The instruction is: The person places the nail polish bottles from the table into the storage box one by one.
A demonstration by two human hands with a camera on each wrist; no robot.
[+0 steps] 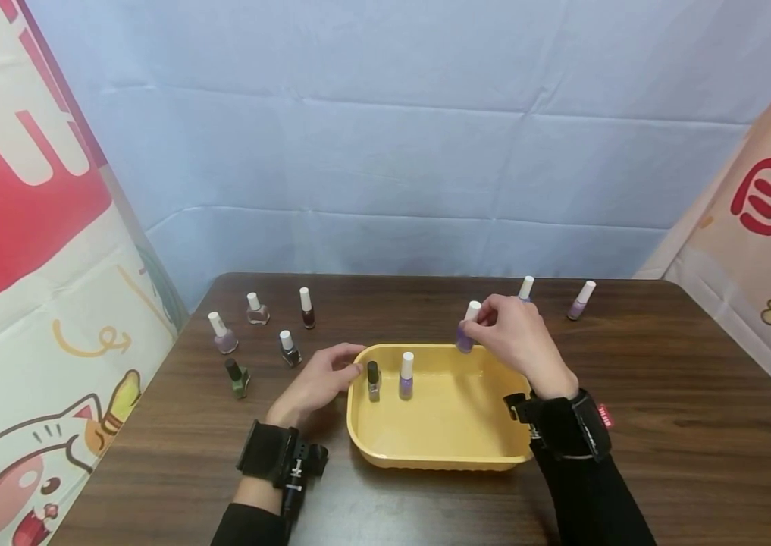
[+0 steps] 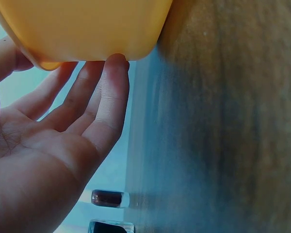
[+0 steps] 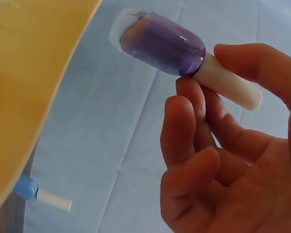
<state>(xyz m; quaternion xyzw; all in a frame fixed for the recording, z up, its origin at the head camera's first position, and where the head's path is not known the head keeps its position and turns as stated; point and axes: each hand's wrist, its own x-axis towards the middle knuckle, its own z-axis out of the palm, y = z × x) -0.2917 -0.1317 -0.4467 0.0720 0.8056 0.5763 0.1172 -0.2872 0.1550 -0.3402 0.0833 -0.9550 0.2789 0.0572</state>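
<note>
My right hand (image 1: 518,337) pinches the white cap of a purple nail polish bottle (image 1: 465,339) above the far rim of a yellow tray (image 1: 453,425). In the right wrist view, thumb and fingers grip the cap of the purple bottle (image 3: 165,44), its glass clear of the fingers. Inside the tray, a dark-capped clear bottle (image 1: 374,381) and a white-capped purple bottle (image 1: 406,376) stand upright at the left. My left hand (image 1: 317,383) holds the tray's left end; in the left wrist view its fingers (image 2: 114,92) touch the tray's outer wall (image 2: 102,29).
Left of the tray stand several bottles, among them a green one (image 1: 238,378), a lilac one (image 1: 223,334) and a dark one (image 1: 307,309). Behind my right hand is a blue bottle (image 1: 526,288), with a light purple one (image 1: 581,300) further right.
</note>
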